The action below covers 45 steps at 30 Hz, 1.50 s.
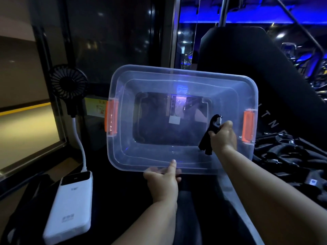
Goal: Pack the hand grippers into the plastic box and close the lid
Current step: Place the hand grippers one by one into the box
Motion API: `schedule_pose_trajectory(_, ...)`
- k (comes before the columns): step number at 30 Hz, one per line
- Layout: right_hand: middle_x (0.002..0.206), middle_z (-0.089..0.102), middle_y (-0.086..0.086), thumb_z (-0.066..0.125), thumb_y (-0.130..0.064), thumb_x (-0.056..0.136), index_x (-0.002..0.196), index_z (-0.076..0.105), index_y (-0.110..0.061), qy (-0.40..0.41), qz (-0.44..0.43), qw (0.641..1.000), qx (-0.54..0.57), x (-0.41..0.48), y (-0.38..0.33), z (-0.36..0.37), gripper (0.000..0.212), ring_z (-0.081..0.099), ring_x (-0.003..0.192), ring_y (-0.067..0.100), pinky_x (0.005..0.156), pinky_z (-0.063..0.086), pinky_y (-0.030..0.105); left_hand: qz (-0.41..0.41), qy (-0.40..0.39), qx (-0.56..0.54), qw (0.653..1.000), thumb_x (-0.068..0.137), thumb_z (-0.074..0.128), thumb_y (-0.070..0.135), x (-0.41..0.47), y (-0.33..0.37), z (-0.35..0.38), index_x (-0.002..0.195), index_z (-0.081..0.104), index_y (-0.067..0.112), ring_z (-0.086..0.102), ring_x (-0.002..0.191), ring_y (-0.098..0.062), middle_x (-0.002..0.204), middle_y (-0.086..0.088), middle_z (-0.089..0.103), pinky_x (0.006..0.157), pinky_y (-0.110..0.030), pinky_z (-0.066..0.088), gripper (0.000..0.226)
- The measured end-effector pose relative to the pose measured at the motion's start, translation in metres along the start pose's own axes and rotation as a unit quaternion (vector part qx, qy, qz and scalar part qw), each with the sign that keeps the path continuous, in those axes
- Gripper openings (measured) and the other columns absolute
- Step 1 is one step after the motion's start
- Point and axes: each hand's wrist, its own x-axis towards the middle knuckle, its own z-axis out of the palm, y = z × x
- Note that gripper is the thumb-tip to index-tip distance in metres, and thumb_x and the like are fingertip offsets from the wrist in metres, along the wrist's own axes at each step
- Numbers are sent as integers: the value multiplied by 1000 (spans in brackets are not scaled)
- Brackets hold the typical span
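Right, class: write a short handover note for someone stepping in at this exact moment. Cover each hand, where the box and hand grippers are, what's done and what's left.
Left hand: holds the near rim of the box, thumb on top.
Right hand: grips one gripper over the box's right side, not yet released.
Box: open, tipped towards the camera, looks empty. The lid is not in view.
Pile of more grippers lies to the right of the box.
Done: box is open and the first gripper is picked up.
Left: drop this gripper in, pack the pile, find the lid and close it.
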Motion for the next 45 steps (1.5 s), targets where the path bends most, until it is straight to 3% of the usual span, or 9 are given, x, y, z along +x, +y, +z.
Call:
schedule_pose_trajectory(6, 97, 59, 18, 51, -11, 88, 95, 34, -11, -5, -16, 999, -36, 14, -2, 7, 18, 53, 83, 35, 72, 41, 39, 4, 8, 3, 1000, 86, 68, 13, 3, -4, 0, 107, 31, 12, 67, 56, -8, 81, -9, 65, 45, -18, 47, 42)
schedule_pose_trajectory(13, 109, 48, 14, 37, -14, 91, 110, 35, -28, -25, -49, 996, -72, 28, 0, 15, 23, 45, 84, 32, 81, 42, 42, 9, 9, 4, 1000, 87, 67, 14, 4, -6, 1, 105, 30, 14, 66, 52, -5, 83, -9, 64, 42, -16, 46, 41)
schedule_pose_trajectory(18, 124, 44, 18, 33, -12, 91, 121, 41, -20, -33, -72, 986, -149, 36, 0, 18, 31, 51, 102, 40, 93, 41, 45, 16, 9, 7, 1000, 87, 67, 13, 5, -5, 2, 106, 30, 13, 67, 53, -5, 82, -8, 64, 41, -16, 44, 42)
schedule_pose_trajectory(21, 118, 48, 20, 39, -4, 89, 119, 45, -15, -45, -88, 976, -193, 40, -3, 19, 32, 53, 102, 41, 87, 43, 42, 21, 11, 14, 1000, 87, 67, 15, 4, -4, 3, 107, 31, 13, 67, 55, -5, 83, -7, 65, 41, -16, 44, 41)
schedule_pose_trajectory(31, 122, 49, 15, 40, -7, 93, 131, 41, -8, -15, -172, 918, -358, 46, -6, 23, 38, 44, 115, 32, 83, 46, 39, 21, 12, 21, 999, 88, 66, 13, 3, -3, 3, 101, 31, 13, 67, 53, -6, 77, -3, 62, 40, -17, 44, 38)
schedule_pose_trajectory(37, 119, 52, 0, 41, -19, 91, 123, 51, -17, 20, -258, 820, -510, 47, -5, 15, 33, 43, 115, 23, 85, 37, 32, 22, 17, 16, 999, 87, 67, 13, 4, -3, 4, 100, 30, 14, 67, 53, -6, 78, -3, 62, 40, -18, 44, 38)
schedule_pose_trajectory(40, 117, 53, -1, 48, -23, 88, 121, 50, -17, 24, -266, 811, -520, 49, 3, 14, 33, 41, 112, 22, 89, 31, 34, 23, 19, 14, 999, 87, 67, 15, 4, -4, 3, 100, 30, 15, 67, 54, -6, 82, -6, 64, 40, -18, 44, 39)
schedule_pose_trajectory(42, 119, 49, 0, 56, -40, 86, 125, 46, -15, 17, -263, 805, -531, 49, 6, 12, 48, 38, 113, 22, 90, 27, 35, 27, 17, 18, 999, 87, 67, 15, 4, -4, 3, 100, 31, 15, 68, 54, -7, 83, -6, 64, 40, -18, 44, 38)
schedule_pose_trajectory(45, 138, 32, 8, 63, -73, 66, 143, 22, -3, -24, -245, 792, -558, 47, 12, 13, 112, 29, 125, 25, 94, 15, 37, 32, 17, 25, 999, 87, 67, 14, 3, -4, 3, 93, 31, 19, 68, 55, -7, 83, -7, 63, 41, -18, 45, 36)
